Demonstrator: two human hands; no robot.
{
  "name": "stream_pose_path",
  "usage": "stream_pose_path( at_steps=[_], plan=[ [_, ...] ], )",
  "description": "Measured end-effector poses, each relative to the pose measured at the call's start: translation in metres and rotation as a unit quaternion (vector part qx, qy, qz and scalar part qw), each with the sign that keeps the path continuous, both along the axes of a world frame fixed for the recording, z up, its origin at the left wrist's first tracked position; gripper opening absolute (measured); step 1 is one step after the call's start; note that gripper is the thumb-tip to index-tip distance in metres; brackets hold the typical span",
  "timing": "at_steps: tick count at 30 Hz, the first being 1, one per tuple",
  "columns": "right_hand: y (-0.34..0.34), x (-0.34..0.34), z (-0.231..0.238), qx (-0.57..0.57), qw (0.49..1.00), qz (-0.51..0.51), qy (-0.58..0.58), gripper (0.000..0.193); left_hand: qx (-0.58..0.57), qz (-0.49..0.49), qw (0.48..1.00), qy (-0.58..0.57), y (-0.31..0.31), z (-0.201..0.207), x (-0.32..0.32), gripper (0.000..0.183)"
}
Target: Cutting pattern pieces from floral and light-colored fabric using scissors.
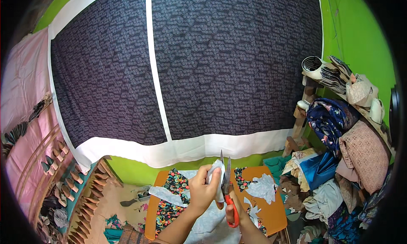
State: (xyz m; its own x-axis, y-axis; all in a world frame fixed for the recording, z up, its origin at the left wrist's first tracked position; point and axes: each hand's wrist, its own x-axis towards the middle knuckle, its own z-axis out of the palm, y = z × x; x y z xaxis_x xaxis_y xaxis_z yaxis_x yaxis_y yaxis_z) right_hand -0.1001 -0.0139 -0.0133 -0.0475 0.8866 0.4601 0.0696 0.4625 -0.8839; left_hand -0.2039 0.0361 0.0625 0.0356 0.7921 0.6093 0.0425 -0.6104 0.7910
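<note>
Above a small orange-brown table (271, 210), my left hand (202, 189) pinches a folded piece of whitish fabric (217, 172). My right hand (232, 210) grips red-handled scissors (230, 200), whose blades point up and stand slightly apart right beside the fabric's right edge. Part of my right hand is hidden behind the handles. Black floral fabric (167, 212) lies on the table, along with a crumpled whitish piece (261, 189) on the right and a pale strip (167, 196) on the left. More pale cloth spreads below my hands.
Heaped fabrics (364, 151) and scraps crowd the right side beside a wooden rack. At left, wooden shoe lasts (87, 210) line a shelf. A dark-bladed tool (128, 202) lies on the floor left of the table. A dark patterned curtain (233, 66) hangs behind.
</note>
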Motion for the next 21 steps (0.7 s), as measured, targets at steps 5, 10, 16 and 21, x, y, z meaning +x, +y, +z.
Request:
stream_pose_path(
  at_steps=[5, 10, 16, 21],
  plan=[
    [-0.005, -0.002, 0.002, -0.021, 1.0, -0.003, 0.003, 0.094, 0.025, 0.03, 0.999, 0.022, -0.002, 0.002, 0.0, 0.011],
    [-0.01, -0.003, 0.01, -0.047, 0.998, -0.045, 0.015, 0.093, 0.035, 0.038, 0.999, 0.015, -0.003, 0.005, 0.0, 0.01],
    [-0.011, -0.001, 0.016, -0.037, 0.998, -0.056, 0.012, 0.087, 0.02, 0.021, 1.0, 0.006, -0.001, 0.004, 0.0, 0.011],
    [-0.008, 0.001, 0.005, -0.033, 0.997, -0.066, 0.016, 0.083, 0.007, 0.01, 1.0, -0.011, 0.002, 0.003, 0.0, 0.017]
  ],
)
